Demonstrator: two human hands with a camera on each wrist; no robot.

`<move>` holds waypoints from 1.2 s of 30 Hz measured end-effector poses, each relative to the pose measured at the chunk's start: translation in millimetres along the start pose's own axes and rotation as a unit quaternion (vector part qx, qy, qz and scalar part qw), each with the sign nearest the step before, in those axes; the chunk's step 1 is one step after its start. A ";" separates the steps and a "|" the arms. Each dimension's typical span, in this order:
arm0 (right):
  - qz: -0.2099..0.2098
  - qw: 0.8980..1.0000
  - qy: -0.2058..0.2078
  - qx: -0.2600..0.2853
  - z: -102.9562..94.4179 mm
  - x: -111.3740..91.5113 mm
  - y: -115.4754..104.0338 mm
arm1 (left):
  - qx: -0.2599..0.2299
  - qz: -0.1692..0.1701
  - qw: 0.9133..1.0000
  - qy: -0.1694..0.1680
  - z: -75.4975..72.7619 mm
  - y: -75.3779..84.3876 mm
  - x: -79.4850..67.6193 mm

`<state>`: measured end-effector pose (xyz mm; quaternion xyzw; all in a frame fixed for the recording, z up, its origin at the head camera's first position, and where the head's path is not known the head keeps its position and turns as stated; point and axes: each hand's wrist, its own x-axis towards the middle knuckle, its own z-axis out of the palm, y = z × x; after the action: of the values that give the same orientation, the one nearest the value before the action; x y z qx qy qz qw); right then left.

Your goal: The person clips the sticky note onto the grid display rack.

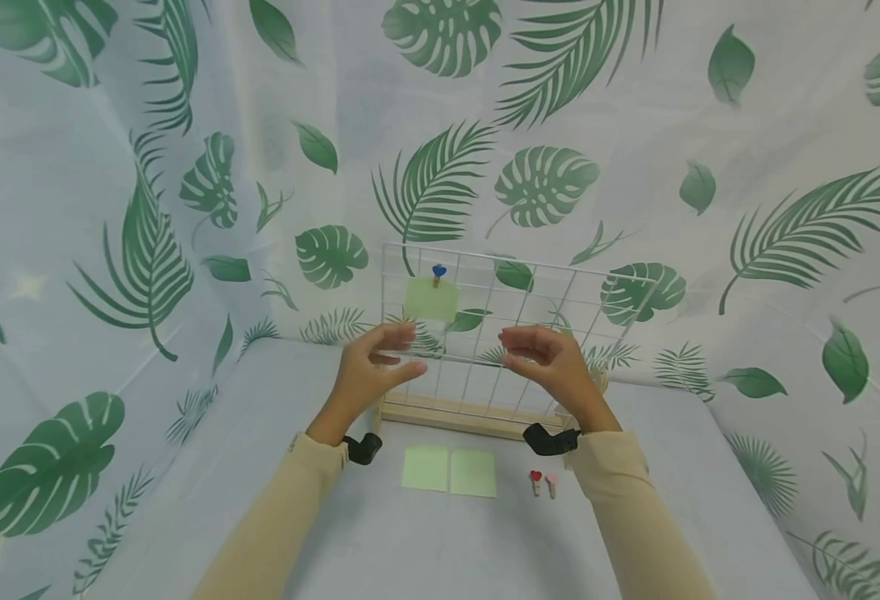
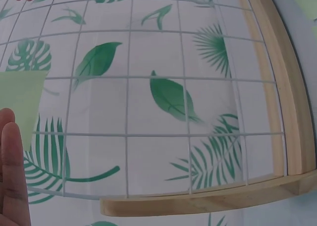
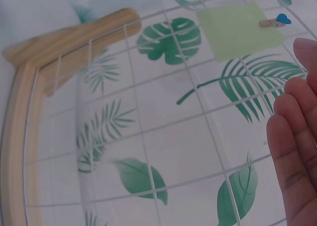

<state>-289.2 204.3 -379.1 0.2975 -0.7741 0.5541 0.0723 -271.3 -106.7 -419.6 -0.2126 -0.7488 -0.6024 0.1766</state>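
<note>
My left hand [image 1: 371,367] is raised before the left part of a white wire grid [image 1: 477,333], its fingers loosely bent with nothing in them. On the other side my right hand [image 1: 552,362] hovers likewise, thumb apart from the fingers and nothing held. A pale green paper note [image 1: 431,300] hangs near the grid's upper left, clipped by a small wooden clothespin with a blue heart [image 1: 440,272]. In the right wrist view the note [image 3: 240,31] and blue-heart clothespin [image 3: 275,22] show again, apart from the fingers.
The grid stands in a wooden base [image 1: 470,414] on a white table [image 1: 380,542]. Two pale green notes [image 1: 425,467] [image 1: 473,472] lie side by side before it. To their right are a red-heart clothespin [image 1: 536,482] and a pink-heart clothespin [image 1: 552,484]. Leaf-patterned cloth [image 1: 635,133] hangs behind.
</note>
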 end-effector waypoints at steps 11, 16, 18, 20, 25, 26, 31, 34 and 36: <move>0.030 1.000 -0.001 -0.009 -4.9 -15.8 4.3 | -0.004 0.007 1.000 -0.002 3.2 -7.2 -10.6; 0.039 0.999 0.003 -0.019 -6.1 -22.5 9.4 | -0.008 0.003 1.000 0.002 6.5 -11.1 -14.4; 0.039 0.999 0.004 -0.019 -6.2 -25.3 12.5 | -0.006 0.001 1.000 0.002 8.1 -13.2 -16.2; 0.035 0.999 0.005 -0.015 -6.1 -28.3 15.2 | -0.010 -0.001 1.000 0.001 9.9 -15.3 -17.5; 0.030 0.999 0.009 -0.011 -6.1 -34.7 22.1 | -0.015 -0.011 1.000 -0.001 14.1 -18.6 -20.8; 0.032 0.999 0.010 -0.013 -6.0 -35.9 23.1 | -0.016 -0.013 1.000 0.000 14.9 -19.0 -21.6; 0.043 0.999 0.015 -0.025 -5.8 -41.7 26.7 | -0.016 -0.020 1.000 0.001 18.3 -20.1 -25.9; 0.042 0.999 0.018 -0.022 -5.6 -44.6 29.1 | -0.017 -0.025 1.000 0.005 20.0 -21.5 -27.9; 0.040 0.999 0.018 -0.018 -5.3 -46.1 31.1 | -0.018 -0.028 0.999 0.006 21.0 -22.8 -28.8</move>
<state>-269.7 233.2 -422.8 0.2547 -0.7940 0.5476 0.0695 -259.2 -93.4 -457.9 -0.1909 -0.7421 -0.6221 0.1606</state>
